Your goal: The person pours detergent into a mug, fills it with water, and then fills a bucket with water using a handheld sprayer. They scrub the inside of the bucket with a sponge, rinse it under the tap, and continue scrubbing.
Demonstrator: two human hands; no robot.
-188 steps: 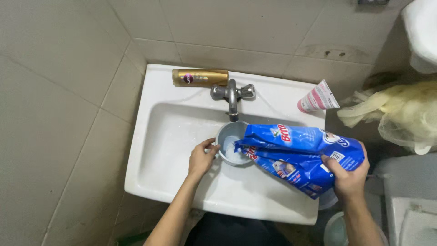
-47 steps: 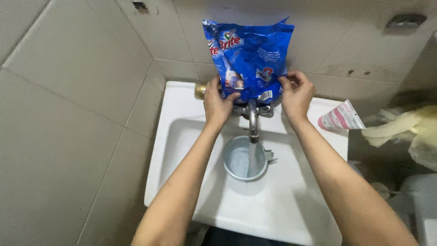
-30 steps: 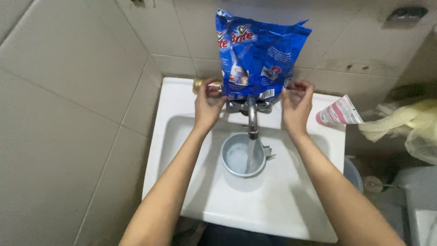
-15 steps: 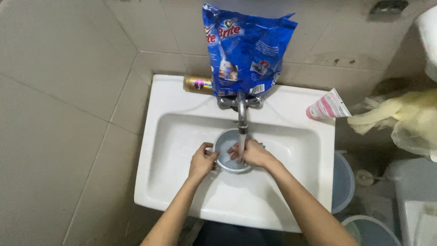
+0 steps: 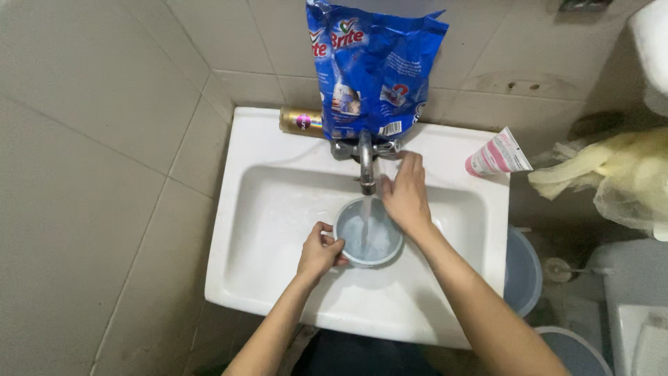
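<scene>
Head view — water now running into cup (image 5: 369, 240) under faucet (image 5: 365, 161); left hand (image 5: 319, 252) pinching rim, right hand (image 5: 405, 195) spread beside faucet — bag (image 5: 372, 69) released.

The sink (image 5: 278, 209) is white. The cup (image 5: 369, 240) in the middle is light blue. The bag (image 5: 372, 69) at the top is bright blue. The bottle (image 5: 300, 120) is gold. The tube (image 5: 495, 154) on the right has pink and white stripes.

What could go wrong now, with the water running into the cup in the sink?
The cup may overflow: water from the tap falls into it, and only the left hand steadies its rim. The blue bag leans on the wall just behind the tap; the right hand, beside the tap, might knock it into the sink.
</scene>
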